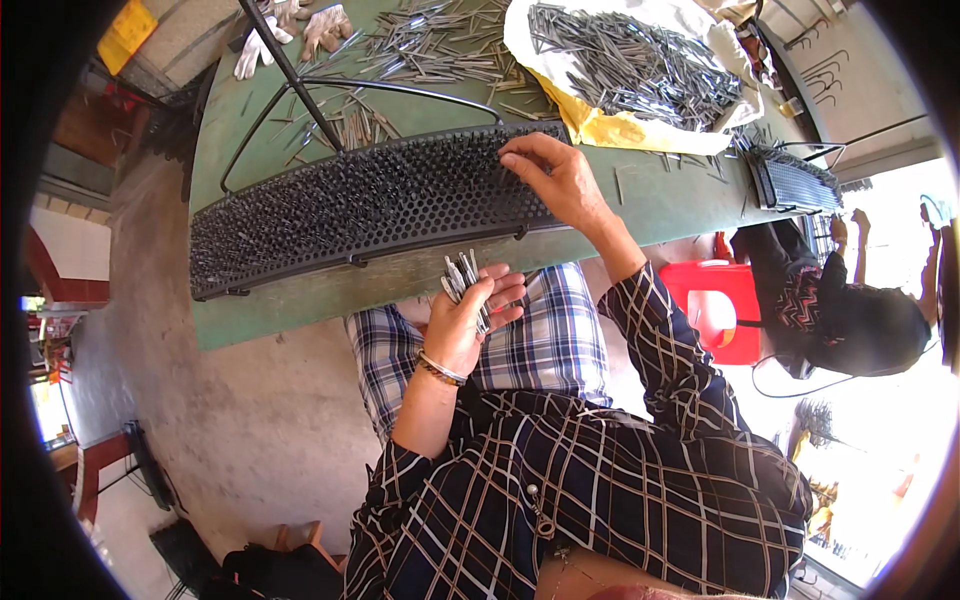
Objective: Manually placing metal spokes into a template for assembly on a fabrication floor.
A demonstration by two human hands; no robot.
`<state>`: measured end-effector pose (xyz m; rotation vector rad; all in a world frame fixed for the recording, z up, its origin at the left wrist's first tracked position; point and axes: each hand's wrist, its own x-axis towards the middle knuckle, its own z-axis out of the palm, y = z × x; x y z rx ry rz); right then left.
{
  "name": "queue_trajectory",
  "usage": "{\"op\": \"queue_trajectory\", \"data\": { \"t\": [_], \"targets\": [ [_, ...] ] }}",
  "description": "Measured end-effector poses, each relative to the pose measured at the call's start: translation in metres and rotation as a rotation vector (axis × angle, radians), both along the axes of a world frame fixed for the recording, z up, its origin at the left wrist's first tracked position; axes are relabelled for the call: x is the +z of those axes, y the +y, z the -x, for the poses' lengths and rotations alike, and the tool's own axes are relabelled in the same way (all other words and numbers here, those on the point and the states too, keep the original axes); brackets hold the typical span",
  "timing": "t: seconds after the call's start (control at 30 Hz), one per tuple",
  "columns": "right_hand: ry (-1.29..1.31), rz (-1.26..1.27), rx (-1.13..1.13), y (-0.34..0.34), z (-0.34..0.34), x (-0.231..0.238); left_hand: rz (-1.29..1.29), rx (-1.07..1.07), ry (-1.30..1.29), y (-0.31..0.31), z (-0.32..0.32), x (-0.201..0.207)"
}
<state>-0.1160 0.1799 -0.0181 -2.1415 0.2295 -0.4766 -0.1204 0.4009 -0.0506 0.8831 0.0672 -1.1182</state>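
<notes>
My left hand (458,328) is held palm up in front of the table edge, its thumb pressing a small bundle of thin metal strips (464,272) against the fingers. Over the right part of a long black perforated rack (400,222), my right hand (570,188) has thumb and forefinger pinched close to the holes. Whatever sits between those fingertips is too small to make out. Dark pieces stand densely in the rack's left and back holes, while bare holes show along its front right.
The rack lies on a green table (260,322). Behind it are loose metal strips (430,45), a white and yellow sack (610,128) heaped with more, and work gloves (262,45). At right are a second rack (795,185), a red stool (735,340) and another person (870,310).
</notes>
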Motion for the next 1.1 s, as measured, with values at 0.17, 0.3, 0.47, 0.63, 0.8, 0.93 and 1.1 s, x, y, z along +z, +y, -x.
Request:
{"op": "queue_trajectory", "data": {
  "t": [0.17,0.3,0.47,0.63,0.8,0.93,1.1],
  "targets": [
    [0.051,-0.011,0.06,-0.005,0.002,0.001,0.037,-0.015,0.022,0.0,0.0,-0.004],
    [0.03,-0.102,0.061,-0.005,0.001,-0.002,0.066,-0.043,0.025,0.0,-0.001,-0.001],
    [-0.108,-0.027,0.029,0.0,0.0,-0.006,0.072,-0.112,0.066,0.0,-0.003,0.001],
    [-0.105,0.191,0.083,0.002,0.001,-0.007,0.038,-0.164,0.069,0.002,-0.003,0.0],
    [-0.139,0.365,0.058,0.012,0.002,-0.003,0.029,-0.143,-0.011,0.003,-0.004,-0.002],
    [-0.179,0.54,0.016,0.016,0.003,-0.004,0.013,-0.112,-0.016,0.002,-0.005,-0.002],
    [-0.006,0.111,0.068,0.035,0.019,0.01,0.047,-0.067,-0.019,0.002,-0.007,0.005]
  ]
}}
